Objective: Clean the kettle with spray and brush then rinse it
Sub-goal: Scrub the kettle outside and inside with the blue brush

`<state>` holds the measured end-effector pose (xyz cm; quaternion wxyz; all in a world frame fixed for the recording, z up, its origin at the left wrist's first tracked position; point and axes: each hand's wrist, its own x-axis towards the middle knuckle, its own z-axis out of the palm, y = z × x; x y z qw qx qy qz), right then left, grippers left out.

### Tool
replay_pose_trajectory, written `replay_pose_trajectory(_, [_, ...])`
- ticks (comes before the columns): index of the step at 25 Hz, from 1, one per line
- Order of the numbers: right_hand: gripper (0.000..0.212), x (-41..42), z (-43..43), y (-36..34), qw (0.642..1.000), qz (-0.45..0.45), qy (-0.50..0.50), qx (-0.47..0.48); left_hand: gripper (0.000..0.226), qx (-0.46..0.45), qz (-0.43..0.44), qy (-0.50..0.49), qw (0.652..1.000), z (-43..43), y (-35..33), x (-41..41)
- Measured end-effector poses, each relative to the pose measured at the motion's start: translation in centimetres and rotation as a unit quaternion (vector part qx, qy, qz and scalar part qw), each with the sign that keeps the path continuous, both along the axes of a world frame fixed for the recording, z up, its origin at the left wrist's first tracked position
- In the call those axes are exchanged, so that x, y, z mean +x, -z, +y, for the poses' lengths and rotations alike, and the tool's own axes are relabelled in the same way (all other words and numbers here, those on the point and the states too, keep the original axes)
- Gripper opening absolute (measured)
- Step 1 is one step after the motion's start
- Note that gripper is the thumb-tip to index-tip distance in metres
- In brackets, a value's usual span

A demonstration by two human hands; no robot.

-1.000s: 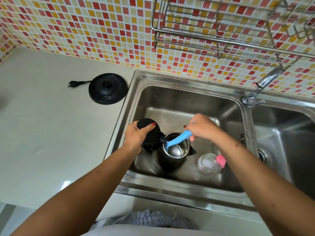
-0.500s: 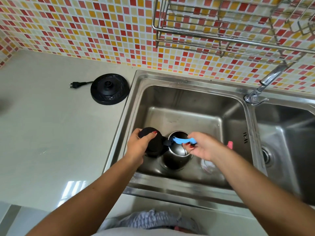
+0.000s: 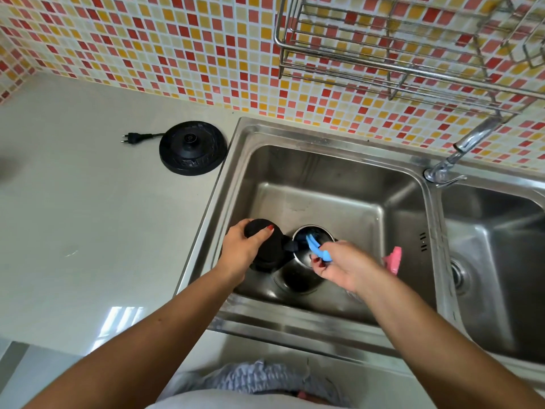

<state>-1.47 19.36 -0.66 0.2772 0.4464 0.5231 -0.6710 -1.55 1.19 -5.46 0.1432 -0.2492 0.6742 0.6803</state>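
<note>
kettle point(image 3: 298, 270) upright on the floor of the left sink basin point(image 3: 333, 169), lower centre of the frame, steel body dark with reflections, mouth open toward the camera. lid point(image 3: 265, 246) swung back to the left and pinned open under the left hand point(image 3: 240, 250), fingers clamped over its black dome. blue brush point(image 3: 317, 250) angled down into the mouth, bristle end lost in the dark interior, handle pinched in the right hand point(image 3: 346, 267), fingers together around its end. pink nozzle of a spray bottle point(image 3: 393, 259) peeking out just right of the right wrist, body mostly hidden behind the arm.

likely mid-scrub of the inside. best done by keeping the lid held firmly back so it cannot flop onto the brush, pressing the bristles around the inner wall in circles, then down to the bottom plate where scale gathers. worth steadying the body against the basin floor, since a 1-handed hold on the lid alone could let it tip.

further out: black power base point(image 3: 193, 147) with its plug point(image 3: 131, 138) on the pale table point(image 3: 88, 231), upper left, well apart from any water. tap point(image 3: 466, 149) at right, between the 2 basins, closed. wire rack point(image 3: 413, 45) against the mosaic tile wall, upper right.

no brand, label or writing legible anywhere.
</note>
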Motion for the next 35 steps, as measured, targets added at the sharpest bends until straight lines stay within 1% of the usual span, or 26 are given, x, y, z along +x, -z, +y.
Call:
replay_pose_trajectory(1, [0.024,-0.4,-0.2,0.7,0.987,0.022,-0.129,0.093,0.035,0.000,-0.002,0.002,1.000,0.0,0.0,0.0])
replay_pose_trajectory(2, [0.025,-0.9,0.2,1.0,0.939,0.062,-0.282,0.187,0.036,-0.001,-0.006,0.004,1.000,0.0,-0.1,-0.1])
replay_pose_trajectory(3, [0.026,-1.5,0.9,0.7,0.859,0.111,-0.420,0.271,0.037,-0.002,-0.011,0.005,1.000,-0.1,-0.1,-0.2])
replay_pose_trajectory(4, [0.027,-2.2,1.7,0.0,0.774,0.166,-0.511,0.335,0.038,-0.002,-0.015,0.003,1.000,-0.1,0.0,-0.3])
replay_pose_trajectory(5, [0.028,-2.9,2.4,-1.1,0.718,0.220,-0.547,0.370,0.039,-0.001,-0.020,0.000,1.000,-0.1,0.0,-0.3])
replay_pose_trajectory(6, [0.025,-3.7,3.0,-2.1,0.700,0.279,-0.540,0.375,0.040,0.000,-0.025,-0.003,1.000,-0.2,0.1,-0.4])
replay_pose_trajectory(7, [0.021,-4.2,3.3,-3.0,0.704,0.338,-0.507,0.366,0.040,0.001,-0.029,-0.003,1.000,-0.2,0.1,-0.4])
replay_pose_trajectory(8, [0.017,-4.7,3.3,-3.5,0.730,0.384,-0.448,0.345,0.040,0.001,-0.031,-0.002,1.000,-0.2,0.1,-0.4])
replay_pose_trajectory(9, [0.017,-5.0,3.0,-3.5,0.774,0.403,-0.377,0.309,0.039,0.003,-0.031,-0.002,1.000,-0.1,0.2,-0.4])
replay_pose_trajectory(10, [0.018,-5.0,2.7,-2.8,0.823,0.396,-0.313,0.260,0.039,0.005,-0.031,-0.002,1.000,-0.1,0.1,-0.4])
replay_pose_trajectory(11, [0.020,-4.7,2.3,-1.5,0.863,0.366,-0.270,0.217,0.039,0.005,-0.030,-0.003,1.000,-0.1,0.0,-0.4])
replay_pose_trajectory(12, [0.021,-4.1,2.0,0.1,0.883,0.334,-0.262,0.202,0.038,0.004,-0.030,-0.006,1.000,0.0,0.0,-0.4])
replay_pose_trajectory(13, [0.025,-3.4,2.0,1.6,0.878,0.309,-0.297,0.214,0.038,0.004,-0.029,-0.009,1.000,0.0,0.0,-0.4])
replay_pose_trajectory(14, [0.027,-2.7,2.2,2.6,0.854,0.295,-0.359,0.235,0.037,0.004,-0.027,-0.012,1.000,0.0,0.0,-0.4])
replay_pose_trajectory(15, [0.025,-2.2,2.3,2.9,0.822,0.297,-0.417,0.249,0.037,0.001,-0.024,-0.012,1.000,0.0,0.0,-0.4])
replay_pose_trajectory(17, [0.013,-2.1,2.5,1.5,0.765,0.327,-0.493,0.253,0.039,-0.009,-0.017,-0.007,1.000,0.1,0.0,-0.5])
replay_pose_trajectory(19, [0.005,-2.5,2.3,-0.5,0.704,0.387,-0.537,0.258,0.041,-0.020,-0.011,-0.003,1.000,0.2,0.1,-0.6])
replay_pose_trajectory(21, [0.003,-1.9,2.2,-0.8,0.635,0.434,-0.577,0.274,0.040,-0.020,-0.014,0.001,1.000,0.1,-0.1,-0.6])
replay_pose_trajectory(22, [0.005,-1.5,2.7,-0.2,0.606,0.441,-0.600,0.280,0.040,-0.016,-0.017,0.003,1.000,0.0,0.0,-0.7])
replay_pose_trajectory(23, [0.008,-1.0,3.3,0.6,0.589,0.432,-0.623,0.282,0.040,-0.012,-0.019,0.007,1.000,0.0,-0.1,-0.7])
replay_pose_trajectory(24, [0.012,-0.7,4.0,1.5,0.583,0.417,-0.638,0.281,0.041,-0.010,-0.020,0.011,1.000,-0.1,-0.2,-0.7])
replay_pose_trajectory(26, [0.017,-0.5,5.0,1.9,0.586,0.410,-0.638,0.285,0.041,-0.007,-0.020,0.020,1.000,0.0,-0.3,-0.7])
replay_pose_trajectory(29, [0.012,-0.5,4.6,0.0,0.544,0.461,-0.641,0.284,0.041,-0.008,-0.022,0.031,0.999,-0.2,-0.5,-0.7])
replay_pose_trajectory(31, [0.011,-0.3,4.5,-0.5,0.530,0.477,-0.643,0.278,0.040,-0.007,-0.023,0.033,0.999,-0.3,-0.5,-0.7])
replay_pose_trajectory(32, [0.012,-0.5,4.7,-0.1,0.538,0.469,-0.642,0.280,0.040,-0.005,-0.022,0.035,0.999,-0.3,-0.5,-0.8])
replay_pose_trajectory(35, [0.016,-1.5,5.3,2.5,0.610,0.422,-0.607,0.285,0.042,-0.009,-0.021,0.035,0.999,-0.2,-0.3,-0.8])
